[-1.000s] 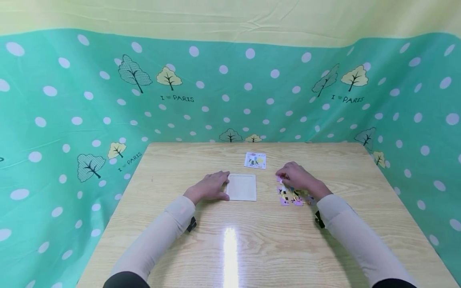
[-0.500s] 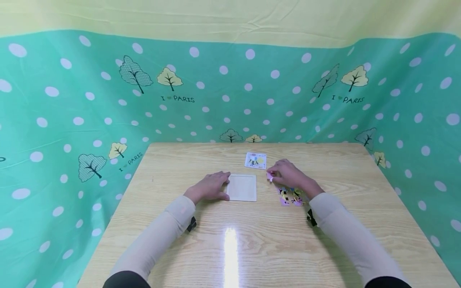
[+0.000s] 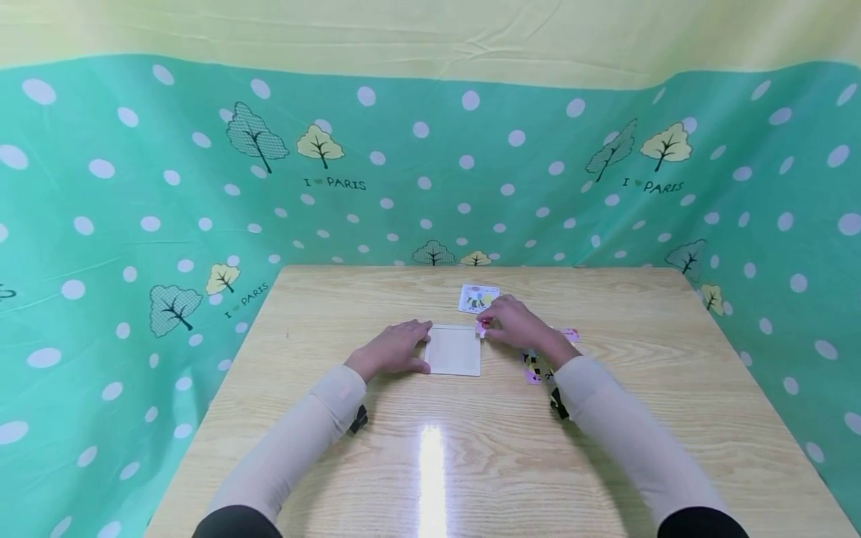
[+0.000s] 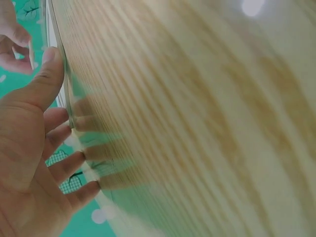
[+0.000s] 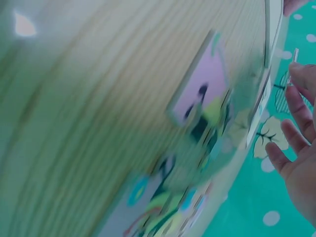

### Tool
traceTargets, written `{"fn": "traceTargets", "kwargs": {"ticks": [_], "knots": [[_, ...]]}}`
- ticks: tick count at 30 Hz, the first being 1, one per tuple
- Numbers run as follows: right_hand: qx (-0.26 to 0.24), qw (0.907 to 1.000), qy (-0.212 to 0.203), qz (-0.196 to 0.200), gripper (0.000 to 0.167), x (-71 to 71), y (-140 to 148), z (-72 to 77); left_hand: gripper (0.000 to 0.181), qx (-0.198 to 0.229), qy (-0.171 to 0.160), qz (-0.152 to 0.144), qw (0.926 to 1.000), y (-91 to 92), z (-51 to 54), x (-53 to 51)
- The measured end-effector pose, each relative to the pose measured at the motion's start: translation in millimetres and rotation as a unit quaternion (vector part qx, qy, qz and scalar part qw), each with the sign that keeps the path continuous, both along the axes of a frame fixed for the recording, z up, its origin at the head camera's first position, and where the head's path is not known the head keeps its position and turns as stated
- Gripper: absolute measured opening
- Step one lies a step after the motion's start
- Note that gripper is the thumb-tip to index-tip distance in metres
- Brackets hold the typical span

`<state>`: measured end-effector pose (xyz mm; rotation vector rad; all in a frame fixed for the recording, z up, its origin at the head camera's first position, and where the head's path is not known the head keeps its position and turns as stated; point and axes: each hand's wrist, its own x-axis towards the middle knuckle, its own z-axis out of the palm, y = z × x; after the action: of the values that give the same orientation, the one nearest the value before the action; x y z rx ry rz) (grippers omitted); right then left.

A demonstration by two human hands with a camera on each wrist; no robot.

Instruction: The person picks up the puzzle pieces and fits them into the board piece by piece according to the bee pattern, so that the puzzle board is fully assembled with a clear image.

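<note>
A white square puzzle tray (image 3: 454, 351) lies on the table. My left hand (image 3: 397, 350) rests at its left side, thumb near the lower corner and fingertips near the upper one, fingers fairly straight. In the left wrist view the thumb of the left hand (image 4: 29, 133) touches the tray's edge. My right hand (image 3: 521, 327) pinches a pink puzzle piece (image 3: 480, 329) above the tray's upper right corner. The right wrist view shows that piece (image 5: 296, 55) edge-on between thumb and forefinger. Other puzzle pieces (image 3: 534, 368) in pink, yellow and black lie under the right wrist, partly hidden.
A picture card (image 3: 474, 297) with a striped bee-like figure lies behind the tray. The wooden table (image 3: 336, 463) carries a bright light reflection at the front. Green dotted cloth (image 3: 403, 202) hangs behind and at both sides.
My right hand has moved left from the loose pieces to the tray's upper right corner, carrying the pink puzzle piece. The left hand and the tray have stayed in place.
</note>
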<state>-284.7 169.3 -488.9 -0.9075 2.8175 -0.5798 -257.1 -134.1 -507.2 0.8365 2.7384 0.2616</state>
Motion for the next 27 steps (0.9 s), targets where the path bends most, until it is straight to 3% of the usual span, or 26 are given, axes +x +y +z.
{"fn": "traceTargets", "kwargs": {"ticks": [18,27], "knots": [[0.020,0.9991,0.003,0.036,0.032,-6.0,-57.2,-5.5,0.073,-0.007,0.013,-0.006,0.9999,1.2,1.3,0.4],[0.022,0.9995,-0.007,0.021,0.034,-7.3,-75.7,-11.3,0.072,-0.003,0.021,-0.010,0.9997,0.4,0.7,0.5]]}}
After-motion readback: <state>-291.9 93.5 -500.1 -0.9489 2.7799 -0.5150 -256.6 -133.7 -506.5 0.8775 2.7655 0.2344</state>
